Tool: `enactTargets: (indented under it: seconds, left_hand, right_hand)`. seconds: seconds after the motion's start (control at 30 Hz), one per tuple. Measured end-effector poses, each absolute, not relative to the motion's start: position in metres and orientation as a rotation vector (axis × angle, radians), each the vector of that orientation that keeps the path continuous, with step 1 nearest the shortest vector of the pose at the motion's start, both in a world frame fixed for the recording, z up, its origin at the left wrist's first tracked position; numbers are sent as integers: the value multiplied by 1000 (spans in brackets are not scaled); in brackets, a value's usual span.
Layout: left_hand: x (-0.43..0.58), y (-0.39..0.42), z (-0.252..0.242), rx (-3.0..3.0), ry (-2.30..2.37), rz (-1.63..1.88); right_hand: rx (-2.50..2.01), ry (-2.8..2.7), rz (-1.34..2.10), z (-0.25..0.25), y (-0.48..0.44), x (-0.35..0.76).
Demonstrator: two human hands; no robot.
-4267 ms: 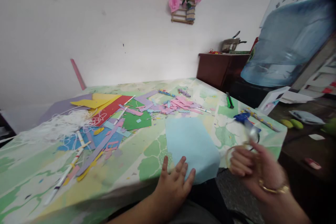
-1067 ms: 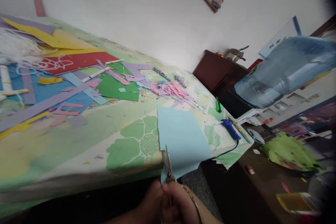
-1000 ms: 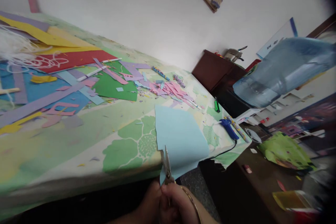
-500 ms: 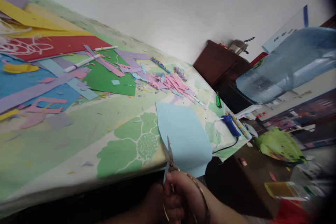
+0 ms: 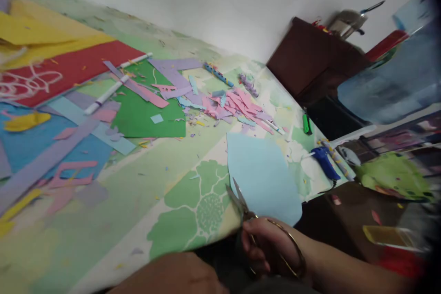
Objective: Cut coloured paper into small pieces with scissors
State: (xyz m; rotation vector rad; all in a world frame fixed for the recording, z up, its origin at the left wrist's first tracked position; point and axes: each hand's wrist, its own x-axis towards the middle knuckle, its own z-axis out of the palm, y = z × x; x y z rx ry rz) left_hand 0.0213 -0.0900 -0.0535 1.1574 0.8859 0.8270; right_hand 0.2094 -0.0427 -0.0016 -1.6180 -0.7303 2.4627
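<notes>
My right hand is closed around the handles of a pair of scissors at the front edge of the table. Their blades are parted and point away from me, over the left edge of a light blue paper sheet. This sheet lies near the table's right front corner, and its lower side reaches the edge. At the bottom of the view is my left hand, left of the scissors and apart from the sheet. Only its back shows; the fingers are hidden.
A flowered tablecloth covers the table. Pink paper scraps lie behind the sheet, coloured sheets and strips to the left. Toward the right edge are a blue glue gun and a green cutter. A large water bottle stands beyond.
The scissors have left the sheet's lower left side, where the blades were nearly together, and now their blades are wider apart. My left hand has come away from the sheet, toward me. The view has shifted.
</notes>
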Motion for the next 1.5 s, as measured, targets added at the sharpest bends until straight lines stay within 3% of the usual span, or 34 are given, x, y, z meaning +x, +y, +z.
enactTargets:
  seconds: [0.17, 0.33, 0.47, 0.73, 0.9, 1.1, 1.5]
  left_hand:
    - [1, -43, 25, 2497, 1045, 429]
    - [22, 5, 16, 2881, 1069, 285]
    - [36, 18, 9, 2998, 981, 333]
    - [77, 22, -19, 2858, 1031, 1030]
    - [65, 25, -25, 2960, 1041, 1203]
    - [29, 46, -24, 3045, 1329, 878]
    - [42, 45, -18, 2967, 900, 694]
  right_hand:
    - [-1457, -758, 2452, 3, -33, 214]
    - [-1355, -922, 2293, 11, -33, 223]
    - [-1220, -1018, 2364, 8, -39, 233]
    - [-580, -974, 2636, -15, -40, 258]
    - [-666, -982, 2661, -22, -8, 255]
    - [-662, -1059, 2728, -10, 43, 239]
    - [-410, -1344, 3006, -32, 55, 223]
